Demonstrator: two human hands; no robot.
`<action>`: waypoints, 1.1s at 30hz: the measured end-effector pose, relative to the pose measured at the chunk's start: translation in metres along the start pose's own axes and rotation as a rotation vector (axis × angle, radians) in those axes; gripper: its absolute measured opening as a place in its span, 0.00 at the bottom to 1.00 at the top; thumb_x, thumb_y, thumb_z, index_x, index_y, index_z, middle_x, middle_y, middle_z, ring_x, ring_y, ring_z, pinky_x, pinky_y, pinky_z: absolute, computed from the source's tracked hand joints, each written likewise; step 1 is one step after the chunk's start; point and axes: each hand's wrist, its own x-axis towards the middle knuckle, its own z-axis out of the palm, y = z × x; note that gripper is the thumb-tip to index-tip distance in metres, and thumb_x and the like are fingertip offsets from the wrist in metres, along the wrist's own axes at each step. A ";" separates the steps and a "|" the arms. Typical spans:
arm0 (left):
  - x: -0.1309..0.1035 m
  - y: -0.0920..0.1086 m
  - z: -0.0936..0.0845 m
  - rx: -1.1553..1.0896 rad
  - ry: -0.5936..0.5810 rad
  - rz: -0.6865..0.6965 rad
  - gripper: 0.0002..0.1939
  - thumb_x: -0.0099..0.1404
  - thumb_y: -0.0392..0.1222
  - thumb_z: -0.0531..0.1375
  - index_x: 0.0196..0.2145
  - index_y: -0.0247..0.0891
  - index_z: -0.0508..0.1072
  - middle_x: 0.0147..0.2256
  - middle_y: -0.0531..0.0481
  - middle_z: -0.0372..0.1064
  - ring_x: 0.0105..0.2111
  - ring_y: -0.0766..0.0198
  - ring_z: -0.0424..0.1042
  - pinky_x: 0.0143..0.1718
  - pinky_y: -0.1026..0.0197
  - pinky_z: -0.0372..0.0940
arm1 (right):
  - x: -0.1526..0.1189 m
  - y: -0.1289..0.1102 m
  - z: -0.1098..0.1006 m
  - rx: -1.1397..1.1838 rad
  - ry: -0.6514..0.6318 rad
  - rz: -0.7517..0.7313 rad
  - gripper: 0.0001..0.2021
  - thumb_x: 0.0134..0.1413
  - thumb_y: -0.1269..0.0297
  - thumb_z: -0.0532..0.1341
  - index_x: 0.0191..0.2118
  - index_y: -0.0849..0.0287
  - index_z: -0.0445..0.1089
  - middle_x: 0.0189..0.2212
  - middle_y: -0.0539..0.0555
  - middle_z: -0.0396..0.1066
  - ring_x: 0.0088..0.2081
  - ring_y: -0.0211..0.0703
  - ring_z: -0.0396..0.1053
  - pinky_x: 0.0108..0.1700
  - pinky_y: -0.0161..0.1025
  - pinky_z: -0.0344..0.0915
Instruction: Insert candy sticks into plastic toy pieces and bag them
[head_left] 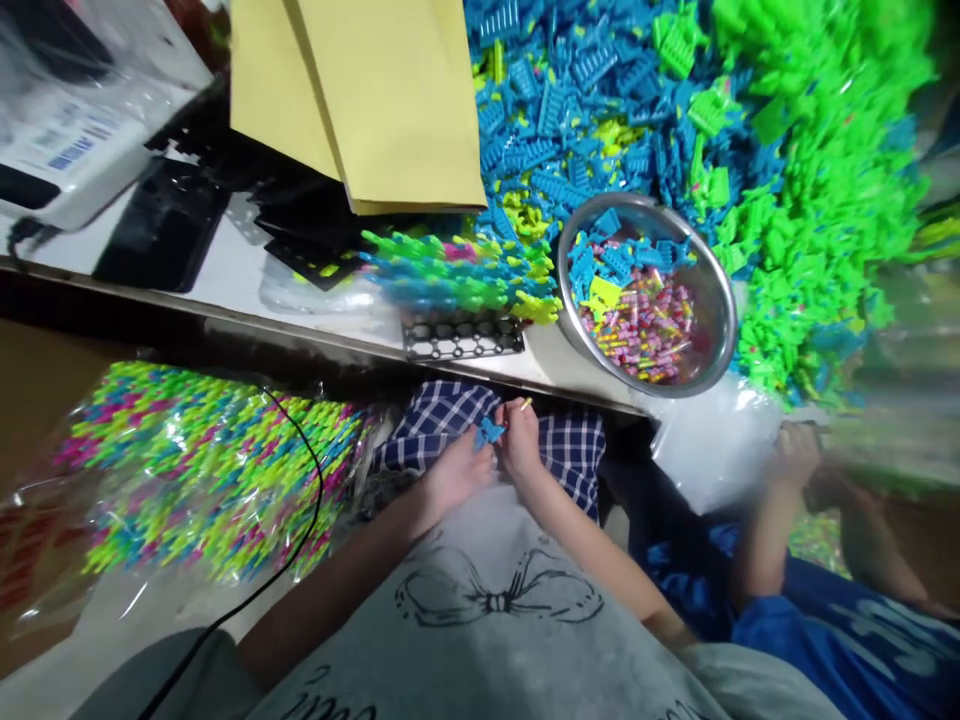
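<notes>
Left hand [466, 465] pinched on blue plastic piece [489, 432], over checked cloth [574, 452]. Right hand [520, 437] beside it, curled round yellow-tipped part [526, 404], remainder hidden. Forearms converge. Farther right, worktop [551, 360]: metal bowl [712, 330], pink-yellow bits, blue pieces inside. Near left: clear bag [90, 490], multicolour sticks. Co-worker's hand [796, 455], right: blurred.

Bowl [709, 325]: polished metal. Right of it: green pieces [817, 200], glossy plastic. Upper-left: yellow sheet [405, 100], matt paper. Below-left: held blue piece [489, 432], plastic.
</notes>
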 end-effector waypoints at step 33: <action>0.003 -0.012 -0.031 0.714 0.082 0.307 0.20 0.59 0.57 0.46 0.26 0.39 0.66 0.15 0.56 0.55 0.17 0.68 0.55 0.20 0.65 0.51 | -0.019 -0.023 -0.009 -0.511 -0.247 -0.442 0.15 0.51 0.62 0.48 0.20 0.57 0.67 0.26 0.53 0.70 0.31 0.43 0.67 0.34 0.42 0.62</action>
